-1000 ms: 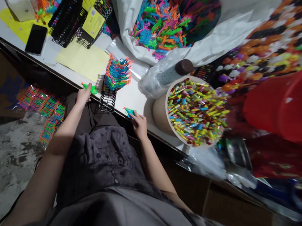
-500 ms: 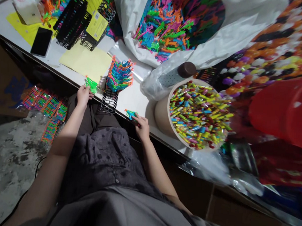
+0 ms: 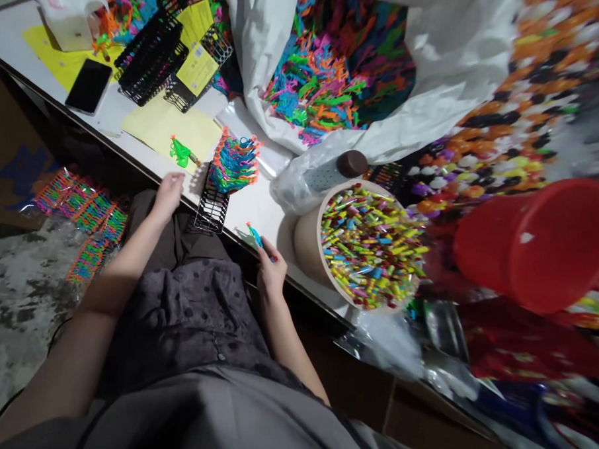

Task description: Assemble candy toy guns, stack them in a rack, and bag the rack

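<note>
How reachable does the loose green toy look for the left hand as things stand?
Probably yes: the left hand seems empty, close to the green toy, and nothing visible stands between them.

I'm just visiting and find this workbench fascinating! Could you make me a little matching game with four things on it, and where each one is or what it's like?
Things:
1. small blue plastic toy
2. small green plastic toy
3. round beige tub
4. flat black phone

Places and states:
A. filled with many small multicoloured sticks
B. gripped in the person's right hand
C. lying beside the black lattice racks
D. lying just beyond the person's left hand, not held

Right pairs: 1-B, 2-D, 3-A, 4-C
</note>
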A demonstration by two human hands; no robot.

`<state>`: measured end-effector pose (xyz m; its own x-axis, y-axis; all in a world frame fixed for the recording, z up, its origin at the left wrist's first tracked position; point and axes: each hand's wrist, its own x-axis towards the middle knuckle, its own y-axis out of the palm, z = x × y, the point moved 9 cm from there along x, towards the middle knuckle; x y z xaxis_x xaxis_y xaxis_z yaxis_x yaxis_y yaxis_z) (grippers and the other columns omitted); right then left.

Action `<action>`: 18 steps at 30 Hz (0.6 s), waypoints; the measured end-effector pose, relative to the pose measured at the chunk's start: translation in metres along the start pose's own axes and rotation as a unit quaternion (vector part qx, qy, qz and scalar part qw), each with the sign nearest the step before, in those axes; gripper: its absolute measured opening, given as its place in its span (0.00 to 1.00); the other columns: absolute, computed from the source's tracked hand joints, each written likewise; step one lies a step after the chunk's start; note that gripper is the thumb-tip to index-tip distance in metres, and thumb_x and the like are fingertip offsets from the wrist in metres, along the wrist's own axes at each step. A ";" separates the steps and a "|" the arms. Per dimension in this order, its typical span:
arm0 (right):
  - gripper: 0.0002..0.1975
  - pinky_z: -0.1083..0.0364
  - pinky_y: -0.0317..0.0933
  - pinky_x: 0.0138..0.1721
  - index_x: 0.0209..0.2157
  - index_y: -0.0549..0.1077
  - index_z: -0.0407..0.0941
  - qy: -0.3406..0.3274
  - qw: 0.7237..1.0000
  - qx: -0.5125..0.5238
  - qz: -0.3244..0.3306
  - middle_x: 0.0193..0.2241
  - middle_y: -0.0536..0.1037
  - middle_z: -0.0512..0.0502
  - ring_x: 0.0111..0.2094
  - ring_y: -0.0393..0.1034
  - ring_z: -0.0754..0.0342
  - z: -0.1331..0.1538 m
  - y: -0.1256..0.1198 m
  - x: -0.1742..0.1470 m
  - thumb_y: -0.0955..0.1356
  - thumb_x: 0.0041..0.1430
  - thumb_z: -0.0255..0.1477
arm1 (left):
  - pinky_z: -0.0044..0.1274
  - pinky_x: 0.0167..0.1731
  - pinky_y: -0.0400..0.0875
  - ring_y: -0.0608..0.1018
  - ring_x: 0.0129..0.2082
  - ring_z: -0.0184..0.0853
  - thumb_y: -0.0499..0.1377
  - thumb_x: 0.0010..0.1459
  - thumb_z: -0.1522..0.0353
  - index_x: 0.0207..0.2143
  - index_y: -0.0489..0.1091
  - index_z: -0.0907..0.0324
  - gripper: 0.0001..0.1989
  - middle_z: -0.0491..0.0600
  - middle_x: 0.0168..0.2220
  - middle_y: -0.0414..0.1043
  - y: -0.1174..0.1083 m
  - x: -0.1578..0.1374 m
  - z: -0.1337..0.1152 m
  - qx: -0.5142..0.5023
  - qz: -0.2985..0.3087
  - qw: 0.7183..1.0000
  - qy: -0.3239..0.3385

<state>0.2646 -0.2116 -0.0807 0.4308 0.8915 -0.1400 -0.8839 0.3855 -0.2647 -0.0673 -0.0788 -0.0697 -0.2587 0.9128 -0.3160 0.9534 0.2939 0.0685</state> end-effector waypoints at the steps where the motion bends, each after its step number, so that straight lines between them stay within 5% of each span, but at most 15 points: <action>1: 0.24 0.44 0.58 0.59 0.48 0.74 0.38 -0.002 1.000 0.022 0.005 0.49 0.75 0.37 0.51 0.70 0.49 0.010 0.007 -0.008 0.69 0.51 0.36 | 0.17 0.18 0.52 0.57 0.15 0.22 0.56 0.58 0.62 0.38 0.65 0.59 0.10 0.39 0.21 0.59 0.013 -0.026 0.011 0.002 0.061 0.998 -0.021; 2: 0.22 0.44 0.58 0.59 0.47 0.75 0.39 -0.019 0.999 0.030 0.022 0.49 0.75 0.38 0.52 0.70 0.50 0.023 0.017 -0.016 0.69 0.52 0.36 | 0.17 0.19 0.56 0.61 0.17 0.23 0.58 0.55 0.62 0.39 0.65 0.59 0.12 0.41 0.23 0.62 0.027 -0.054 0.022 -0.003 0.124 0.992 -0.040; 5: 0.15 0.45 0.59 0.59 0.43 0.77 0.45 -0.115 0.985 -0.008 0.129 0.50 0.75 0.42 0.54 0.68 0.52 0.064 0.055 -0.042 0.67 0.56 0.35 | 0.20 0.36 0.68 0.74 0.35 0.29 0.67 0.43 0.65 0.47 0.64 0.58 0.28 0.47 0.38 0.70 0.046 -0.122 0.035 -0.072 0.188 0.979 -0.042; 7: 0.11 0.46 0.61 0.57 0.40 0.78 0.49 -0.188 0.954 -0.045 0.231 0.49 0.75 0.44 0.53 0.67 0.52 0.085 0.085 -0.062 0.66 0.58 0.34 | 0.22 0.44 0.67 0.74 0.44 0.32 0.66 0.46 0.64 0.47 0.64 0.57 0.26 0.50 0.43 0.70 0.045 -0.144 0.039 -0.121 0.156 0.979 -0.050; 10: 0.10 0.45 0.62 0.55 0.37 0.77 0.51 -0.246 0.915 -0.056 0.314 0.46 0.77 0.46 0.52 0.67 0.51 0.099 0.109 -0.084 0.64 0.60 0.34 | 0.21 0.40 0.68 0.75 0.40 0.30 0.59 0.54 0.63 0.43 0.63 0.58 0.15 0.49 0.41 0.71 0.020 -0.147 0.046 -0.173 0.028 0.980 -0.089; 13: 0.12 0.50 0.67 0.43 0.40 0.72 0.49 -0.179 0.949 -0.017 0.258 0.32 0.78 0.46 0.39 0.72 0.53 0.089 0.105 -0.076 0.62 0.62 0.38 | 0.21 0.36 0.69 0.76 0.35 0.28 0.59 0.54 0.66 0.40 0.59 0.57 0.13 0.48 0.38 0.73 -0.003 -0.137 0.047 -0.218 -0.045 0.968 -0.114; 16: 0.14 0.59 0.59 0.24 0.42 0.64 0.48 -0.068 0.964 0.026 0.257 0.18 0.64 0.57 0.19 0.60 0.60 0.066 0.107 -0.064 0.63 0.60 0.42 | 0.23 0.36 0.71 0.77 0.35 0.29 0.64 0.51 0.66 0.37 0.58 0.58 0.17 0.48 0.36 0.73 -0.011 -0.130 0.038 -0.232 -0.026 0.967 -0.103; 18: 0.15 0.61 0.53 0.20 0.41 0.60 0.48 -0.034 0.953 0.047 0.297 0.18 0.60 0.59 0.17 0.53 0.62 0.060 0.115 -0.060 0.63 0.59 0.44 | 0.23 0.34 0.72 0.77 0.32 0.30 0.66 0.47 0.64 0.36 0.60 0.58 0.19 0.46 0.33 0.72 -0.010 -0.131 0.034 -0.214 0.004 0.972 -0.098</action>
<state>0.1267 -0.2064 -0.0458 -0.1601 0.9715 -0.1749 -0.9820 -0.1748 -0.0722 -0.0375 -0.2113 -0.0613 -0.1764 0.8564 -0.4852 0.7920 0.4162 0.4467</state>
